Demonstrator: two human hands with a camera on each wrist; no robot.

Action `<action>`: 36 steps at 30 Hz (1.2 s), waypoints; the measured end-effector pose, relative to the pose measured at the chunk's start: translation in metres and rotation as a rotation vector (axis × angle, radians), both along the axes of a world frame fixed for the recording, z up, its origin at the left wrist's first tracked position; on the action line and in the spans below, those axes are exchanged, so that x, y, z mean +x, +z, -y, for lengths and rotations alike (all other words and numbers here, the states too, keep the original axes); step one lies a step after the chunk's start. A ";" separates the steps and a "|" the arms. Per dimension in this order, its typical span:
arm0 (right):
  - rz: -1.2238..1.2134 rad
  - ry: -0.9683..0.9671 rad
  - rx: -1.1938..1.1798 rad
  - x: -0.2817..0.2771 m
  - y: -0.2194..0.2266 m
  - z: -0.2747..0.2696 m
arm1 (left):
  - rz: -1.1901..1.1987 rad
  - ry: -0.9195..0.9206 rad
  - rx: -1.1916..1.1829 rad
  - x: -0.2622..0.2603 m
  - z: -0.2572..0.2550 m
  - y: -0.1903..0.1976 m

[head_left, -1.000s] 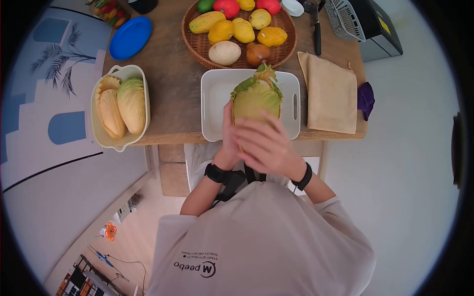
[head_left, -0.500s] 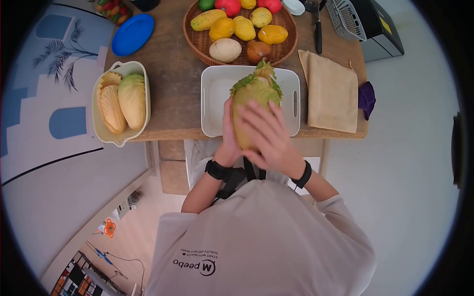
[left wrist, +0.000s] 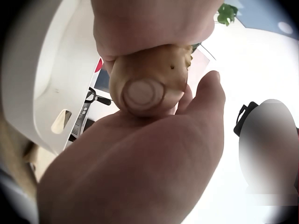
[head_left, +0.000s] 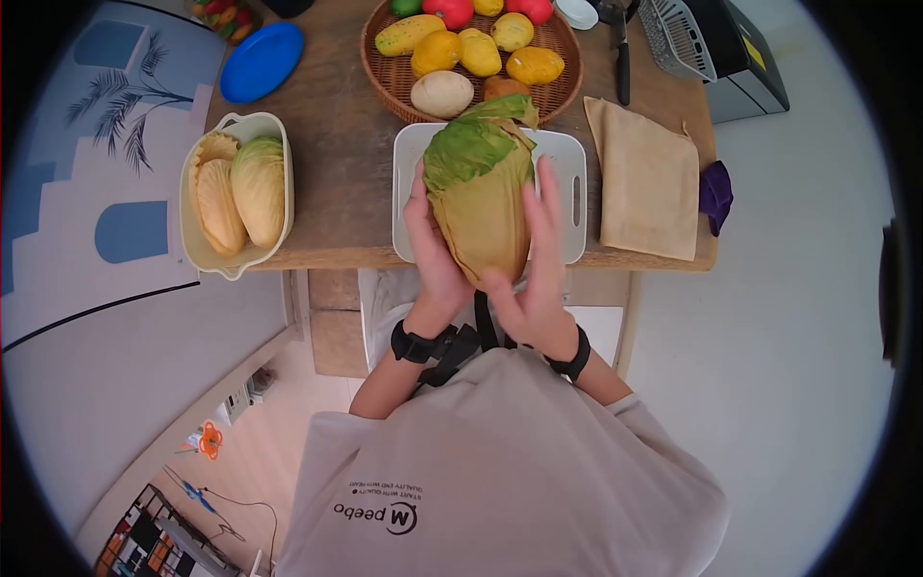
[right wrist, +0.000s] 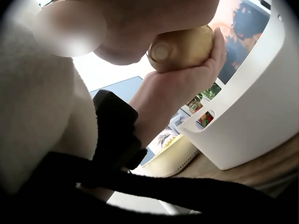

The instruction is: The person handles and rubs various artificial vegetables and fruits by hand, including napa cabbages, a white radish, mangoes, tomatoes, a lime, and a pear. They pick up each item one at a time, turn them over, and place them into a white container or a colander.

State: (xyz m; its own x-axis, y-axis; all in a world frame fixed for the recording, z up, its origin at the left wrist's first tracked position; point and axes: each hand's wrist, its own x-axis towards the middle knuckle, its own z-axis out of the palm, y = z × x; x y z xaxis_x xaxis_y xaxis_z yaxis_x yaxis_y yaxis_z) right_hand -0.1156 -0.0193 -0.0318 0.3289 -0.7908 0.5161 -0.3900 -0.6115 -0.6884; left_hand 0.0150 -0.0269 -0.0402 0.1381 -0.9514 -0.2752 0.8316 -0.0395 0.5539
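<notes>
A napa cabbage (head_left: 478, 207) with green crinkled leaves at its top and yellow-brown outer leaves is held up over the white tray (head_left: 408, 154). My left hand (head_left: 437, 260) cradles it from below and the left, its fingers curving up the side in the right wrist view. My right hand (head_left: 540, 288) lies along the right side with fingers straight, its thumb near the base. In the left wrist view, the round cut stem end (left wrist: 142, 93) faces the camera between the left palm and the right hand (left wrist: 154, 23) above.
Left of the tray, a cream basin (head_left: 286, 207) holds two more cabbages. Behind stands a wicker basket (head_left: 385, 96) of fruit, with a blue plate (head_left: 261, 62) to its left. A folded beige cloth (head_left: 649, 183) and a knife (head_left: 623, 72) lie to the right.
The cabbage has turned in my hands and tipped leftward, showing more green leaf. My right hand has moved from across its front to its right side.
</notes>
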 end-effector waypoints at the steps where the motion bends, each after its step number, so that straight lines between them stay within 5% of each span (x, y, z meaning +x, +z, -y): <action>1: 0.135 -0.007 0.098 0.001 -0.002 0.005 | 0.041 0.006 -0.037 0.000 0.001 0.003; 3: 0.407 -0.020 0.289 0.006 -0.007 0.015 | 0.126 0.018 -0.119 -0.001 0.006 0.008; 9: 0.569 0.068 0.528 0.018 -0.002 -0.004 | 0.611 0.266 -0.159 -0.008 0.010 0.021; 12: 0.560 0.056 0.624 0.010 0.002 0.004 | 0.579 0.270 -0.194 -0.014 0.002 0.022; 18: 0.580 0.124 0.729 -0.008 -0.007 -0.009 | 0.671 -0.016 -0.315 0.030 0.010 0.032; 22: 0.652 0.019 0.827 -0.021 -0.003 -0.007 | 0.794 -0.012 -0.255 0.025 0.008 0.042; 26: 0.471 0.156 0.712 -0.031 -0.003 -0.007 | 0.671 -0.067 -0.286 0.027 0.010 0.037; 32: 0.683 -0.039 0.888 -0.039 -0.001 -0.013 | 0.811 -0.038 -0.431 0.027 0.015 0.030; 36: 0.468 0.143 0.775 -0.047 -0.004 -0.012 | 0.697 -0.083 -0.439 0.030 0.014 0.027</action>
State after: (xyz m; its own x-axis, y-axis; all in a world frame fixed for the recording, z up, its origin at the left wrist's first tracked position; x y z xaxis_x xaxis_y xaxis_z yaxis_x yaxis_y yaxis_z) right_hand -0.1625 -0.0069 -0.0356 0.3419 -0.9390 -0.0368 0.0756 0.0665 -0.9949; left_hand 0.0451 -0.0410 -0.0130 0.0638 -0.9670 0.2466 0.2959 0.2543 0.9208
